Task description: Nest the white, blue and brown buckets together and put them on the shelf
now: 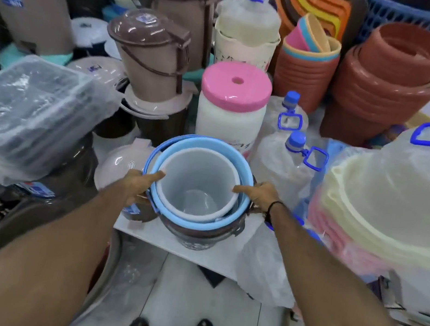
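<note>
Three buckets sit nested at the centre of the head view: the white bucket (199, 186) inside the blue bucket (197, 224), which sits inside the brown bucket (196, 235). The stack stands upright near the front edge of a white shelf (220, 258). My left hand (141, 184) grips the stack's left rim, thumb laid over the blue and white rims. My right hand (258, 195) grips the right rim the same way. A blue handle (151, 156) hangs folded down along the stack's left side.
A pink-lidded white jar (232, 108) stands just behind the stack. Clear bottles with blue caps (292, 159) crowd the right, brown lidded bins (152, 57) the back left. Plastic-wrapped trays (24, 112) lie left, stacked basins (389, 210) right. A tiled floor and my feet are below.
</note>
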The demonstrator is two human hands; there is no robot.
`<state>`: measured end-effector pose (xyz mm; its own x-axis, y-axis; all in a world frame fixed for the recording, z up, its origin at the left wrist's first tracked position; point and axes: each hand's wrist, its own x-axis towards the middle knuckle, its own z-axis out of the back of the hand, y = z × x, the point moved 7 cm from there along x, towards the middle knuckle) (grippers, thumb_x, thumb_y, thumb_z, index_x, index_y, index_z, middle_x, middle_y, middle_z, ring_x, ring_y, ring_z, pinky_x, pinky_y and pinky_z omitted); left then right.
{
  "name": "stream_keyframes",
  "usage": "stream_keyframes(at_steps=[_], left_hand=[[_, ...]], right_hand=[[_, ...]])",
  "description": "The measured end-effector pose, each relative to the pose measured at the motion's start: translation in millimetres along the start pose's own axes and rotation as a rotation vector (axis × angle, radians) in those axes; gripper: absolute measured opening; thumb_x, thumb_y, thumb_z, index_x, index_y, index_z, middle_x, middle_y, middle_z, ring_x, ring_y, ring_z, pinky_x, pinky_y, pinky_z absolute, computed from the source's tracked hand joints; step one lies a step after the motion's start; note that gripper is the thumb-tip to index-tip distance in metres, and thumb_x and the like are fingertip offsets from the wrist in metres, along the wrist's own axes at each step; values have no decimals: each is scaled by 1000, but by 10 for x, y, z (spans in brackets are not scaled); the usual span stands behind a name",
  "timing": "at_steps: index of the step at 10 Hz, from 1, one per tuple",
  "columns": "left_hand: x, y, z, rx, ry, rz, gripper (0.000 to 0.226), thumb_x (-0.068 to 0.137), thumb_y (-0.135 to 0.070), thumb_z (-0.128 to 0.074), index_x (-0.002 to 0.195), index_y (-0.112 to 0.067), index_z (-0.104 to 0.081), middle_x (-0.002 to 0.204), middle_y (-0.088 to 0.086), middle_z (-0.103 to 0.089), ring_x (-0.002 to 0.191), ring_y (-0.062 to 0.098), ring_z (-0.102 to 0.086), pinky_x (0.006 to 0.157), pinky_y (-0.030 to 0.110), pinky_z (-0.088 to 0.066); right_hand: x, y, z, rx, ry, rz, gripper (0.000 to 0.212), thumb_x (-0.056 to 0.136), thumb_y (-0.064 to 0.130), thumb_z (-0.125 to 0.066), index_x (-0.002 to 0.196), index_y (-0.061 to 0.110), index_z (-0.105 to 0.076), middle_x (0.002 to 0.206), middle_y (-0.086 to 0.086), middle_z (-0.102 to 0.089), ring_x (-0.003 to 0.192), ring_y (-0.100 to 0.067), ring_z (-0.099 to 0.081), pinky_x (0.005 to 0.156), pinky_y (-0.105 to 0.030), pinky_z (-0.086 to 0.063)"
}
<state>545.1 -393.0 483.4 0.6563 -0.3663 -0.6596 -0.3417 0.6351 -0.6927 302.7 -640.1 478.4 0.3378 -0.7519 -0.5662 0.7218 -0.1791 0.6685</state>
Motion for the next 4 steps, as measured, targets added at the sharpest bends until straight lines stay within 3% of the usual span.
stream_keyframes(at_steps=[1,2,3,4], left_hand=[[222,220,-91,47,34,70,42,91,-27,-74,110,7,-57,79,20,-64,45,25,-67,33,30,-53],[351,197,-134,145,64,43,47,90,-29,-75,114,7,-56,92,23,-66,56,28,-73,45,37,-61],[491,-213,-55,617,84,-162,70,87,-52,-70,130,-1,-49,127,21,-59,105,37,-66,87,48,-58],[516,-714,91,790,-72,-408,81,88,-62,-60,142,-6,-39,142,17,-49,123,34,-54,98,47,-49]], right_hand=[[149,-271,-244,-150,-6,-33,60,64,39,-94,103,0,-71,106,-20,-74,95,-35,-72,82,-50,-62],[198,-253,-257,-285,-31,5,66,70,46,-89,115,2,-69,114,-18,-72,102,-34,-69,85,-43,-60],[168,210,-123,-489,-118,98,88,76,61,-77,139,6,-51,138,-17,-56,124,-34,-56,99,-42,-50],[127,638,92,-565,-311,194,92,77,69,-68,143,10,-43,141,-15,-52,128,-34,-51,102,-47,-46]])
